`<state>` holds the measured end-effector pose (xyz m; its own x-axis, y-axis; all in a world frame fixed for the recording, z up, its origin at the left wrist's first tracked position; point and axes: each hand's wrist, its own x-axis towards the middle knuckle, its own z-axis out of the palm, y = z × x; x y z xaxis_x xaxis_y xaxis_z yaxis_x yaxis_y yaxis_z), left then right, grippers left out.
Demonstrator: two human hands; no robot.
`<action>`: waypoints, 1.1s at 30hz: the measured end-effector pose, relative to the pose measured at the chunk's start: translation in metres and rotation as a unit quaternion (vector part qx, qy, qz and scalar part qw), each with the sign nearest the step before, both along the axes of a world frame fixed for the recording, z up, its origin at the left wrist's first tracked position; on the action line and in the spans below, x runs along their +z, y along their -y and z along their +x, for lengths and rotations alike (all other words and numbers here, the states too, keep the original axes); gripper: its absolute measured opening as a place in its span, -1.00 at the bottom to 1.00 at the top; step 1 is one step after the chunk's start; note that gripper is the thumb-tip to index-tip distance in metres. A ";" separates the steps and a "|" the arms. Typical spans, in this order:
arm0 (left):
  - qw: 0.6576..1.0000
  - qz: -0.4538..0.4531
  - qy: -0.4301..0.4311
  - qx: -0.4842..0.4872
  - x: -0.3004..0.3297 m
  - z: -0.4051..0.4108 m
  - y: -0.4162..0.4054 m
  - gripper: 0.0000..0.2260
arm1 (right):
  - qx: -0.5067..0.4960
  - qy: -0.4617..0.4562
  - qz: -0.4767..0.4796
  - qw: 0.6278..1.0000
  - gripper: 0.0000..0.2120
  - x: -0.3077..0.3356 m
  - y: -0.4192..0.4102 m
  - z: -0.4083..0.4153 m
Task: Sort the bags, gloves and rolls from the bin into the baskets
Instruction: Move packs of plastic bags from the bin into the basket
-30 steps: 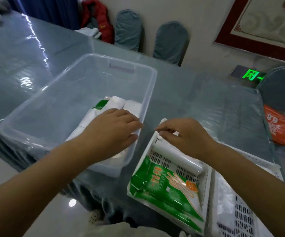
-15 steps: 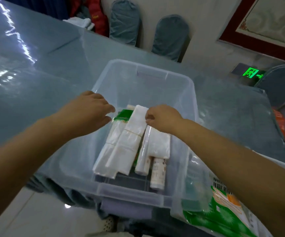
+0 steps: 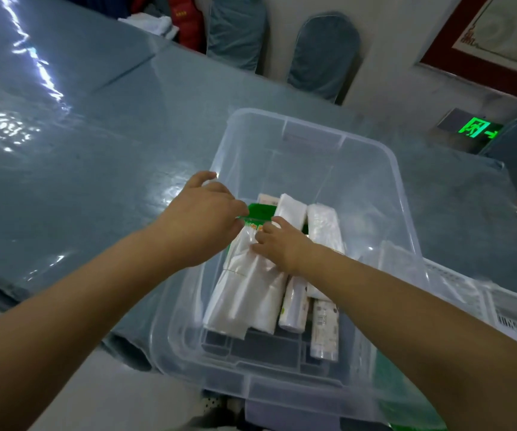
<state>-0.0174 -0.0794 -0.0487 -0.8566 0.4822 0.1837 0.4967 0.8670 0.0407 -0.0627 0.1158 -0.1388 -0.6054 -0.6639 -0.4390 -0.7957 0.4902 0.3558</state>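
A clear plastic bin [image 3: 400, 169] stands on the table in front of me. In it lie a long white bundle of bags [image 3: 244, 293], a second white bag pack [image 3: 324, 227], two thin rolls [image 3: 292, 309] [image 3: 324, 329] and a green glove packet [image 3: 261, 209] partly under the bundle. My left hand [image 3: 201, 216] reaches in over the bin's left wall, fingers closed on the packet's clear top strip. My right hand [image 3: 282, 245] lies on the bundle's far end with its fingertips pinching it.
A white slotted basket [image 3: 456, 286] sits just right of the bin, and something green [image 3: 406, 412] shows through the bin's near right corner. The glossy grey table [image 3: 80, 150] stretches left. Covered chairs [image 3: 325, 54] stand beyond the far edge.
My view swung from the basket to the bin. My right hand left the basket and came into the bin; both hands moved onto the bundle and the green packet.
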 end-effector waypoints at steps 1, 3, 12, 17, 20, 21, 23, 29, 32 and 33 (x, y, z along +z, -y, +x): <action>1.000 0.005 -0.001 -0.001 0.000 0.000 0.000 -0.72 | 0.004 -0.013 0.010 1.000 -0.62 0.002 -0.001 -0.002; 1.000 0.016 0.003 -0.005 0.001 0.001 -0.001 -0.73 | -0.001 -0.028 0.020 0.999 -0.73 0.006 -0.004 -0.005; 0.996 0.068 0.030 -0.046 0.020 0.000 -0.012 -0.60 | -0.034 -0.082 -0.106 0.990 -0.82 0.091 -0.045 -0.002; 0.990 0.093 -0.004 -0.103 0.056 0.002 -0.058 -0.53 | -0.110 -0.162 -0.205 0.959 -0.83 0.160 -0.078 0.031; 0.992 0.033 -0.066 -0.098 0.077 0.000 -0.088 -0.70 | -0.183 -0.201 -0.258 0.927 -0.80 0.192 -0.108 0.056; 0.992 0.023 -0.083 -0.092 0.084 -0.002 -0.098 -0.76 | -0.212 -0.197 -0.269 0.919 -0.79 0.201 -0.121 0.066; 0.991 0.024 -0.085 -0.101 0.098 -0.006 -0.121 -0.83 | -0.268 -0.168 -0.294 0.902 -0.77 0.212 -0.148 0.085; 0.979 0.036 -0.046 -0.196 0.111 0.002 -0.232 -0.89 | -0.390 -0.093 -0.362 0.841 -0.69 0.200 -0.243 0.149; 0.970 0.015 -0.048 -0.238 0.102 0.013 -0.303 -0.85 | -0.440 -0.094 -0.376 0.810 -0.73 0.181 -0.301 0.177; 0.968 0.014 -0.042 -0.247 0.099 0.016 -0.327 -0.85 | -0.458 -0.098 -0.380 0.798 -0.75 0.174 -0.322 0.186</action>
